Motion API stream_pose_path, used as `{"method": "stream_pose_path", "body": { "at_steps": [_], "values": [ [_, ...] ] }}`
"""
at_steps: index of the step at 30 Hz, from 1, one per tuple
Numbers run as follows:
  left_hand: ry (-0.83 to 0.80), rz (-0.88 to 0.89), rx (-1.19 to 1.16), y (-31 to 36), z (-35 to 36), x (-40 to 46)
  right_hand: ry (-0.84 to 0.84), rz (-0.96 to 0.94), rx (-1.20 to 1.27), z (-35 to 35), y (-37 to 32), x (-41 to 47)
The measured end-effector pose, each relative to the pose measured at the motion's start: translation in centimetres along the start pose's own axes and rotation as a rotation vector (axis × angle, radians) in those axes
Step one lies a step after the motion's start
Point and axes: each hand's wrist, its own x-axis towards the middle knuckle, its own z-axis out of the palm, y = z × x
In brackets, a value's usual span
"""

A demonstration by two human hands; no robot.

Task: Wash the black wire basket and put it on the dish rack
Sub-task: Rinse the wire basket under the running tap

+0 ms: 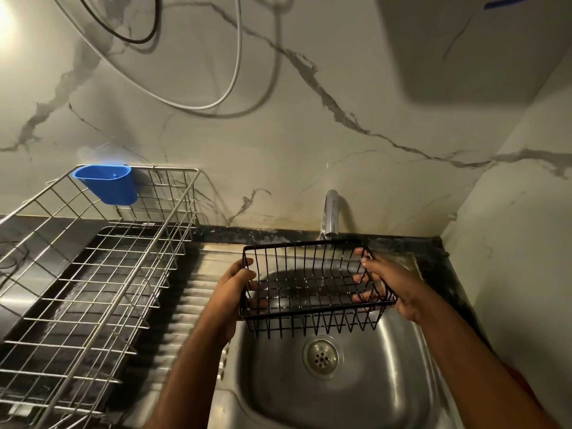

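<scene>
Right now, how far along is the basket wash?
Done: nothing visibly finished. In hand: left hand and right hand grip the black wire basket under the faucet stream, over the sink. Left: set it on the dish rack.

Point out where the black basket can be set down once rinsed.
The dish rack grid is bare from the blue cup forward. The ribbed drainboard, between rack and sink bowl, is also free. Both hands crowd the tap area.

Wall (356, 72): pale marble, grey veins.
Cables (236, 57): white and black, looping high.
Worktop (433, 252): dark stone.
Light (4, 23): glare, upper left.
</scene>
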Motion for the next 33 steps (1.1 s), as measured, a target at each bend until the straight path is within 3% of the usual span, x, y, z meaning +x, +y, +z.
{"method": "stream_pose_path", "body": {
  "at_steps": [20,27,33],
  "values": [
    [-0.003,0.002,-0.11,-1.4,0.5,0.2,-0.02,-0.053,-0.105,-1.1,-0.2,-0.4],
    [0.025,0.012,-0.133,-1.8,0.8,-0.5,0.068,-0.155,-0.446,-0.9,-0.7,-0.3],
    [0.057,0.044,-0.16,-2.3,1.2,-0.8,0.134,-0.225,-0.538,-0.9,-1.4,-0.7]
  ]
}}
